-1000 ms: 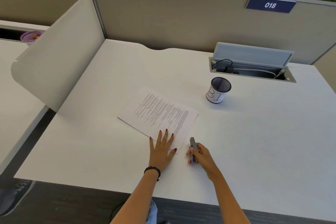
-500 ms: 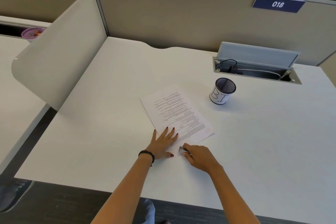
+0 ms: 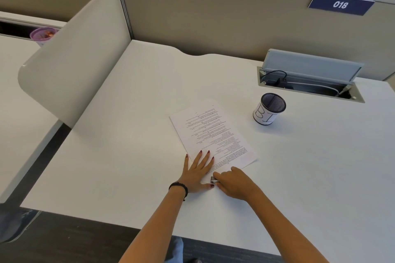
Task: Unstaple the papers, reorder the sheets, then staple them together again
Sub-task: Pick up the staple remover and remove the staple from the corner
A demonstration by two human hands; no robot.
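The stapled papers are lying flat on the white tabletop, angled so that the printed text is running away from the person, with the near corner close to the front edge of the work area. The left hand is pressing down on that near corner, palm flat and fingers spread, so its grip is open and holding nothing; a dark band is sitting on its wrist. The right hand is resting just beside it, its fingers curled closed around a small grey metal tool, most likely a staple remover, though too little of it is showing to be sure. The tip of the tool is touching the paper's near corner, right next to the left thumb.

A mesh pen cup with a white label is standing upright beyond the papers to the right, well apart from them. Behind it, a cable tray is sitting in the tabletop with its lid propped open and cords lying inside. A curved white divider is standing along the left edge, and a blue plate reading 018 is hanging on the partition behind.
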